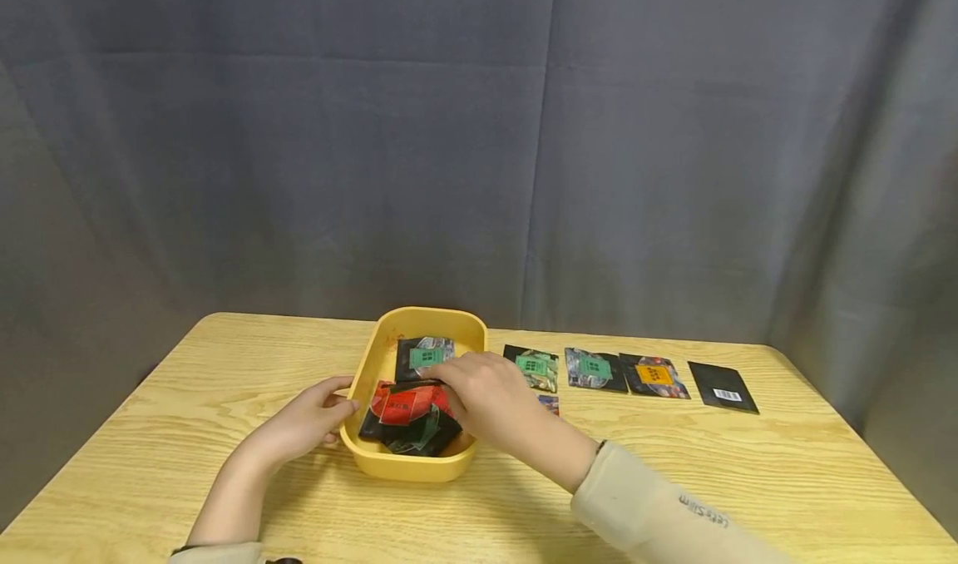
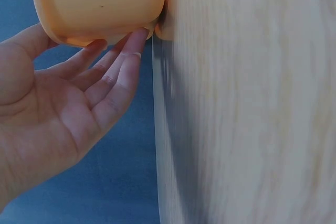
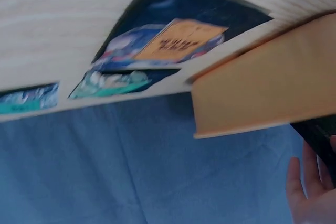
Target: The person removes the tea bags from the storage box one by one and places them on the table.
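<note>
A yellow plastic bin with several small flat packets in it stands near the middle of the table. My left hand holds its left side, thumb at the rim and fingers against the outer wall in the left wrist view. Over the right side of the bin, my right hand pinches a black packet, partly hidden by the fingers and the bin wall. Inside lie a red-labelled packet, a green-labelled packet toward the back, and a dark packet at the near end.
Right of the bin, a row holds two green-labelled packets, an orange-labelled packet and a black packet with a barcode. Another packet shows partly behind the right hand. A grey curtain hangs behind the wooden table.
</note>
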A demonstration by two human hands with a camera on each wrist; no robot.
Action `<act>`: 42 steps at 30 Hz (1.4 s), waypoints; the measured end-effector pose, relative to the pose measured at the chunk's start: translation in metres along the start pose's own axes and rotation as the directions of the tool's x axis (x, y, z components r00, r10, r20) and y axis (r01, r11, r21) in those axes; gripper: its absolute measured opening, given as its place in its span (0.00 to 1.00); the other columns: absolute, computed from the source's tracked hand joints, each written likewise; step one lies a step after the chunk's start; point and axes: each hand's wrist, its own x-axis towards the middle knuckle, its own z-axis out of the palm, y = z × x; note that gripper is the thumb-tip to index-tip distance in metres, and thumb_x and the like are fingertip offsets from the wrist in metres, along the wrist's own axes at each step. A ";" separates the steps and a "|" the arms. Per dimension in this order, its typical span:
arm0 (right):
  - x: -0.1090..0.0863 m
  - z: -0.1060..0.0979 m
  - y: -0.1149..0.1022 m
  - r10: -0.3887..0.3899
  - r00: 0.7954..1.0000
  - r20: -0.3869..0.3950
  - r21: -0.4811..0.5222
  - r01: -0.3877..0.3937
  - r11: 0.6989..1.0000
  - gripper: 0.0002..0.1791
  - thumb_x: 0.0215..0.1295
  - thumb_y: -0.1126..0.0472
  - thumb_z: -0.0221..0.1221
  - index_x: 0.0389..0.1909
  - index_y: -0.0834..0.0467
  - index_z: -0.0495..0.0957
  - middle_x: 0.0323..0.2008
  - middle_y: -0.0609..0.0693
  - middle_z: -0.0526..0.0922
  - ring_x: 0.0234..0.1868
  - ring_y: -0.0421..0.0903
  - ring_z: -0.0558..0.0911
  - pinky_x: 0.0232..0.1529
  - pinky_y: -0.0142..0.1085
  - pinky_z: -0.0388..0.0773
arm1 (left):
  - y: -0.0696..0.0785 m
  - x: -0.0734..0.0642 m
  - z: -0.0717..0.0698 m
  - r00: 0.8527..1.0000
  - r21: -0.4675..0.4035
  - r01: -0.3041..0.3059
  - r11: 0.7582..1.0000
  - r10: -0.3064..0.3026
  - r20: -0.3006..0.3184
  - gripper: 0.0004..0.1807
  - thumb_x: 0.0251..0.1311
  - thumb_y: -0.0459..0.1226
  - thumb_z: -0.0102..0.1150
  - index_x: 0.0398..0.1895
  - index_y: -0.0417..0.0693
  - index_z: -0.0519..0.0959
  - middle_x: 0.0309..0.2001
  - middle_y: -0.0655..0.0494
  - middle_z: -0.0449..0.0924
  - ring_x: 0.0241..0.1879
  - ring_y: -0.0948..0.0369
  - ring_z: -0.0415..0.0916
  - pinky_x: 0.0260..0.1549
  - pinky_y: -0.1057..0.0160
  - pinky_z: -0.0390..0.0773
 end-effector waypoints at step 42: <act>-0.109 -0.064 0.063 0.193 0.975 0.112 -0.173 -0.172 0.970 0.13 0.53 0.69 0.71 0.39 0.56 0.82 0.23 0.44 0.82 0.21 0.40 0.78 0.21 0.33 0.74 | 0.002 -0.001 0.002 1.000 -0.012 0.003 1.000 -0.003 -0.018 0.28 0.73 0.31 0.46 0.71 0.23 0.55 0.57 0.27 0.73 0.47 0.48 0.80 0.41 0.51 0.79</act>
